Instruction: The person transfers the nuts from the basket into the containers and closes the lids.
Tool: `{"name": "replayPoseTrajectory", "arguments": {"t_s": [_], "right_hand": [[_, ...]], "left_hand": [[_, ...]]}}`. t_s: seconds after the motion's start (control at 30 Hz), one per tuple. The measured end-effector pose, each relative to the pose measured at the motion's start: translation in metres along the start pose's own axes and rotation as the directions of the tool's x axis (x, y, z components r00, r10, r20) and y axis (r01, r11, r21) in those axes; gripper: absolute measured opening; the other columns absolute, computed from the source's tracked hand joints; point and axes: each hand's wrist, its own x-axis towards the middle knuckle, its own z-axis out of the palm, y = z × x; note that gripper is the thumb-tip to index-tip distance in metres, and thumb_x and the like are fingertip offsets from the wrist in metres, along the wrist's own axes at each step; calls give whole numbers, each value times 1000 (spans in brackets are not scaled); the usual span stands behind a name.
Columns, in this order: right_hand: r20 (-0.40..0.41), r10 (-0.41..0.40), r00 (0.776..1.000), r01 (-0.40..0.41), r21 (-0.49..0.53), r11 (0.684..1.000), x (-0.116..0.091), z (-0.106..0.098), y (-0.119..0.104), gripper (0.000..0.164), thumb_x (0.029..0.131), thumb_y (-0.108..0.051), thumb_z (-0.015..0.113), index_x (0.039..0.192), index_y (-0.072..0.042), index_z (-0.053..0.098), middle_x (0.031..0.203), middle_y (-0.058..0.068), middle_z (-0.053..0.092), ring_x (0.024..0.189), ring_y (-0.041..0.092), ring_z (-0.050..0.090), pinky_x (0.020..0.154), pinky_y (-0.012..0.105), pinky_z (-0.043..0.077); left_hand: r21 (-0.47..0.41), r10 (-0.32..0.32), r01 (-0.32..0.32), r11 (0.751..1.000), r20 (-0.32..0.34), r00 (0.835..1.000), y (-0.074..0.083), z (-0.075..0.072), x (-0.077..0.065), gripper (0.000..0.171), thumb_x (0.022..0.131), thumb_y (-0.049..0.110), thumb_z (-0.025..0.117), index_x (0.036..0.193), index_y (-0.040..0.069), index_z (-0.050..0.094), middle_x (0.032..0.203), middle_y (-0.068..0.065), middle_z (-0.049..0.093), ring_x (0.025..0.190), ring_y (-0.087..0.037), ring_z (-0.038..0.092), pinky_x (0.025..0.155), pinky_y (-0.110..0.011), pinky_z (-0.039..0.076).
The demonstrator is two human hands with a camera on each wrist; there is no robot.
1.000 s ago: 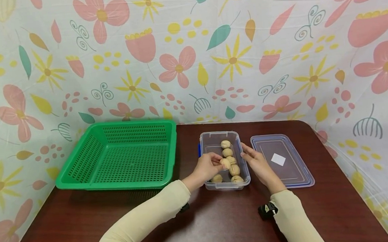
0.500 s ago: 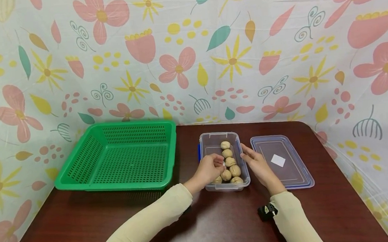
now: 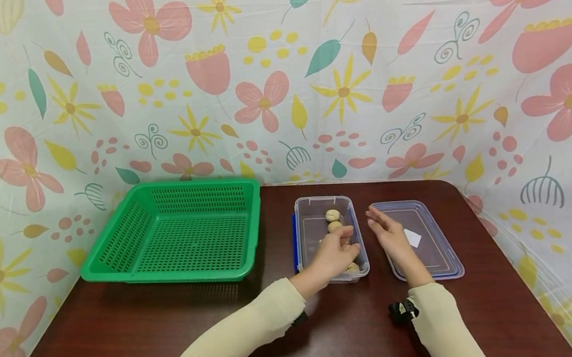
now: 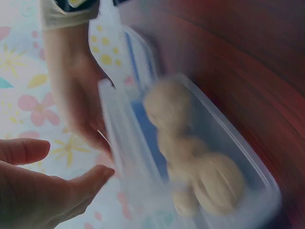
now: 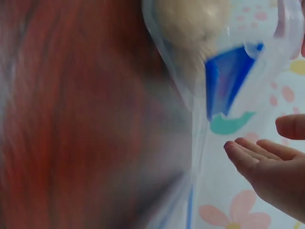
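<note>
Several walnuts [image 3: 332, 215] lie in a clear plastic container [image 3: 309, 213]. My left hand [image 3: 333, 254] is over the container, hiding some of them in the head view. Its thumb and fingers stand apart in the left wrist view, where this hand [image 4: 43, 191] holds nothing and the walnuts [image 4: 219, 183] look blurred. To the container's right, my right hand [image 3: 393, 240] is held with fingers extended, apart from the wall. The right wrist view shows this hand [image 5: 274, 171] bare, with its thumb away from the fingers.
A clear lid [image 3: 434, 245] with blue edging and a white square [image 3: 413, 238] lies at the right, partly behind my right hand. On the left stands a green slotted basket [image 3: 198, 275]. A blue strip [image 3: 294, 236] shows along the container's left side. A floral cloth [image 3: 279, 89] hangs behind the table.
A walnut from my left hand now rests in the container. The left hand has moved right, across the container. My right hand has left the container's right wall and shifted right.
</note>
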Motion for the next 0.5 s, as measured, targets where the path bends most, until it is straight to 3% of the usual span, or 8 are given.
{"name": "replayPoseTrajectory", "arguments": {"t_s": [0.1, 0.27, 0.37, 0.5], "right_hand": [[-37, 31, 999, -32, -12, 999, -2, -13, -1, 49, 105, -16, 40, 150, 2, 28, 147, 23, 39, 136, 31, 37, 112, 38, 31], [-93, 63, 994, -66, -27, 997, -5, -40, 4, 52, 106, -24, 35, 150, 2, 27, 147, 24, 37, 134, 35, 38, 107, 30, 36], [-135, 90, 987, -101, -78, 992, -9, -58, 9, 53, 106, -29, 34, 149, 2, 30, 147, 24, 37, 134, 37, 37, 109, 35, 35], [-210, 146, 967, -174, -121, 977, -16, -80, 17, 55, 104, -31, 35, 147, 4, 32, 147, 26, 35, 136, 39, 33, 112, 46, 29]], "left_hand": [[-47, -40, 41, 998, 21, 999, 6, 15, 0, 51, 93, 6, 59, 141, -5, 42, 143, -20, 45, 133, -32, 42, 107, -37, 38], [10, -115, 115, 993, 37, 993, 13, 41, 3, 61, 92, 13, 63, 147, 8, 38, 150, -8, 38, 138, -22, 34, 111, -37, 32], [15, -170, 169, 985, 54, 984, 17, 56, 5, 67, 91, 16, 64, 150, 13, 33, 154, -2, 31, 140, -18, 28, 112, -37, 29], [-62, -224, 226, 972, 43, 974, 17, 78, 9, 76, 88, 13, 65, 153, 10, 26, 157, -2, 24, 143, -18, 24, 115, -36, 24]]}}
